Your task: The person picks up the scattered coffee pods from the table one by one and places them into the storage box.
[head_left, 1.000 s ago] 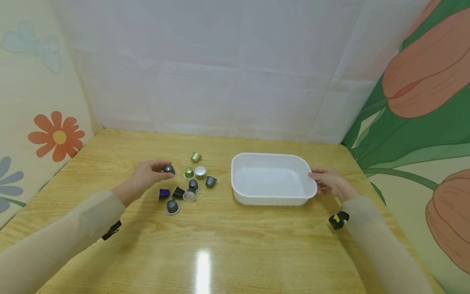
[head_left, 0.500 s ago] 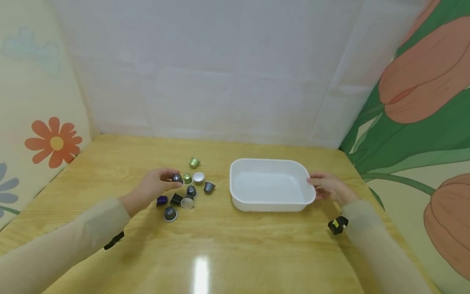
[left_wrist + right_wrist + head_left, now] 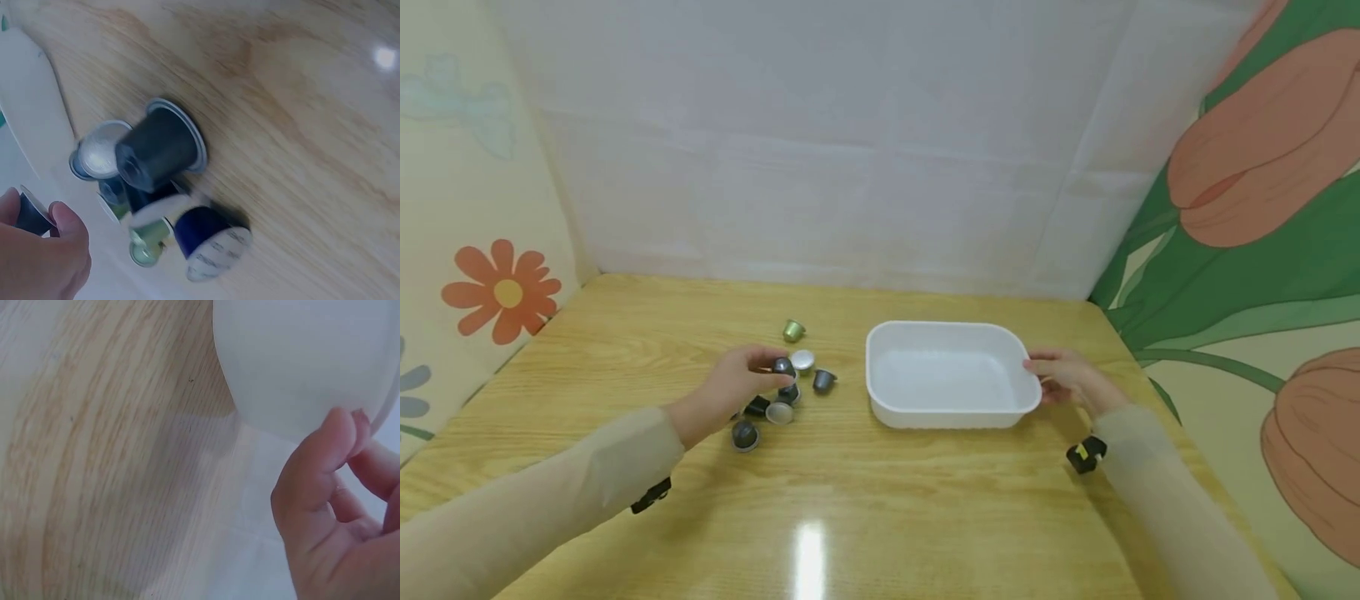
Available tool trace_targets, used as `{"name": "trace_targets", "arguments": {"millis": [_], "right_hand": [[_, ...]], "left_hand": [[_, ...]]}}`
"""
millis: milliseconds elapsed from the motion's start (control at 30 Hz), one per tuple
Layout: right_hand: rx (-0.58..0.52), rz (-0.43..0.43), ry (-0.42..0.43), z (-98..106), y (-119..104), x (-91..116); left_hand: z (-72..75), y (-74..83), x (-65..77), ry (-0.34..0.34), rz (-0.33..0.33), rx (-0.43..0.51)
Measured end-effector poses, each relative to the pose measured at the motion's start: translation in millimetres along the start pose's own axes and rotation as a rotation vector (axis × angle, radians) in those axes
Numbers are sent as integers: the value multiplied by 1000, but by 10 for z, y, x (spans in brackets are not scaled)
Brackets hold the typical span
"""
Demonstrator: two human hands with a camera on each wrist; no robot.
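Note:
In the head view my left hand (image 3: 730, 387) pinches a dark coffee capsule (image 3: 783, 367) between thumb and fingers, above a loose group of other capsules. The left wrist view shows this held capsule (image 3: 32, 215) at the lower left. Beneath and around the hand lie a black capsule (image 3: 757, 407), a grey one with its foil lid up (image 3: 780, 412) and a dark dome-up capsule (image 3: 745, 436). A blue-purple capsule (image 3: 203, 231) is mostly hidden by the hand in the head view. My right hand (image 3: 1075, 379) grips the right end of a white plastic tub (image 3: 951, 419) at its rim.
Behind the group lies a gold-green capsule (image 3: 793, 331). A silver-lidded capsule (image 3: 802, 360) and a dark grey one (image 3: 824, 382) lie between the left hand and the tub. A white cloth (image 3: 850, 208) hangs behind the wooden table (image 3: 887, 508).
My left hand has moved right with the dark capsule, passing over the other capsules and now covering one of the green ones. The right hand keeps its hold on the tub.

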State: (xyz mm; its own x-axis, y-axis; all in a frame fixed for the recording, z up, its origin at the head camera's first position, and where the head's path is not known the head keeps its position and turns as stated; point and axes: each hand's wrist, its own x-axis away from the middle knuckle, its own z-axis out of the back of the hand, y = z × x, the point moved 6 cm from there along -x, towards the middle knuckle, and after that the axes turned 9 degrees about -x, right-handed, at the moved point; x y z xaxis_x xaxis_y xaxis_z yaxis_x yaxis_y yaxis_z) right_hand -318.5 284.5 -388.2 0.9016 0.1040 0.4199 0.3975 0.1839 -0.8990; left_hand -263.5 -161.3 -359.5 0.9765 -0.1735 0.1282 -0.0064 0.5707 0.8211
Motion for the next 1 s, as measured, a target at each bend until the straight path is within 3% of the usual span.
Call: {"name": "trace_targets", "arguments": {"millis": [300, 433, 667, 1000], "right_hand": [[7, -9, 13, -7, 16, 9], [-1, -13, 19, -1, 17, -2], [-5, -26, 35, 8, 26, -25], [1, -14, 24, 12, -1, -20]], "left_hand": [[-225, 158, 34, -50, 51, 77], [-288, 219, 18, -58, 43, 118], [-323, 241, -5, -60, 64, 143], [-367, 314, -70, -61, 37, 117]]}}
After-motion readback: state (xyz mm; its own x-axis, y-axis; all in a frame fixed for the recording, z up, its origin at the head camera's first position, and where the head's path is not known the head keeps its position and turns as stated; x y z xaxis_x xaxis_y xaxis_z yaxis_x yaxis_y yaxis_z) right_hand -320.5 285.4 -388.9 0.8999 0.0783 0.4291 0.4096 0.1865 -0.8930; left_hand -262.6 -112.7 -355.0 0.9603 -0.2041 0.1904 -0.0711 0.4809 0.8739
